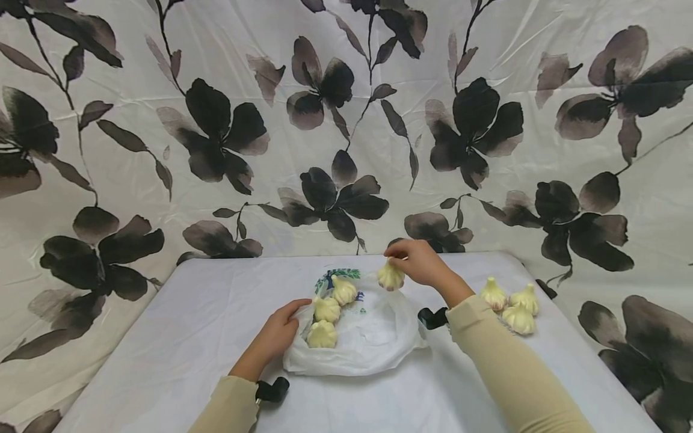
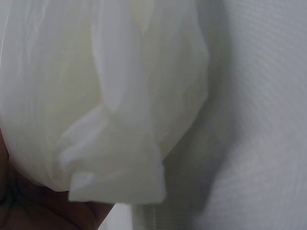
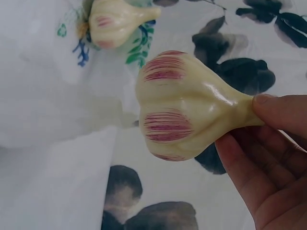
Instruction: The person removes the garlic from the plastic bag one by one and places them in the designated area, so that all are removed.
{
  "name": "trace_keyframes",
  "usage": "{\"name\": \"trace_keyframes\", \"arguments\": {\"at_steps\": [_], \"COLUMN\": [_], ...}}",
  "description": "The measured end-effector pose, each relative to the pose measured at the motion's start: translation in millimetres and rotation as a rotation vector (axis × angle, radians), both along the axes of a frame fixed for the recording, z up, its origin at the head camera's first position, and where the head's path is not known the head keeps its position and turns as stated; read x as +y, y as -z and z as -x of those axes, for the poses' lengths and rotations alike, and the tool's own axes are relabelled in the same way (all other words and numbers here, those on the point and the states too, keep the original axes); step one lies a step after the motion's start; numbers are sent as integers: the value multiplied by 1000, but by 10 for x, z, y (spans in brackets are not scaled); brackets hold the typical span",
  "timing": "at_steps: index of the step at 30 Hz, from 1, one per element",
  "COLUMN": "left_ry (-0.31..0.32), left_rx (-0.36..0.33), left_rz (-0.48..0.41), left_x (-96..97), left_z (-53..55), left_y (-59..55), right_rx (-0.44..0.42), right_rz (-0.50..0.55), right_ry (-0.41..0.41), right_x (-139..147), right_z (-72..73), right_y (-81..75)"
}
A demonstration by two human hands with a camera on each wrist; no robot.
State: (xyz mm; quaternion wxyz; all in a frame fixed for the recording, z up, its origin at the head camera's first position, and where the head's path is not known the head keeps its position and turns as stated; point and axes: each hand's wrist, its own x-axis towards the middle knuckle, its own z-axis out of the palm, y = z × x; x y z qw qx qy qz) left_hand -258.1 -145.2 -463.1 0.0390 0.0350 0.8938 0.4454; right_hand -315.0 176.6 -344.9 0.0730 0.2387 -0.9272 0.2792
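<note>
Right grip (image 1: 422, 263): thumb and fingers pinch a garlic (image 3: 175, 105) by its neck, the base hanging downward. Purple streaks mark its pale bulb in the right wrist view. The garlic is above the far right part of a white plastic bag (image 1: 352, 362).

Left grip (image 1: 276, 331): pinches the left edge of the bag, thumb over the rim; the other fingertips are hidden. In the left wrist view the bag's film, with one folded strip, covers most of the palm.

Bag: lies spread open on the table (image 1: 178, 343), green and blue print at its far side. Three bulbs (image 1: 327, 310) sit along its left side in a row running away from the person.

Right of the bag, well apart from it: three loose bulbs (image 1: 518, 319) grouped close together on the table, necks up, just beside the right sleeve (image 1: 514, 367).

Both wrists: a black device (image 1: 273, 390) is worn on each.

Beyond the table: a pale cloth (image 1: 400, 198) printed with dark flowers.
</note>
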Motion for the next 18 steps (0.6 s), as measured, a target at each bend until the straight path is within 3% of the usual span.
{"name": "trace_keyframes", "arguments": {"at_steps": [10, 18], "left_ry": [6, 7], "left_rx": [5, 4], "left_rz": [-5, 5], "left_x": [0, 6], "left_z": [-7, 15], "left_y": [0, 1], "right_rx": [35, 5], "right_rz": [50, 53], "right_ry": [28, 81], "right_x": [237, 443], "right_z": [5, 0], "right_y": [-30, -31]}}
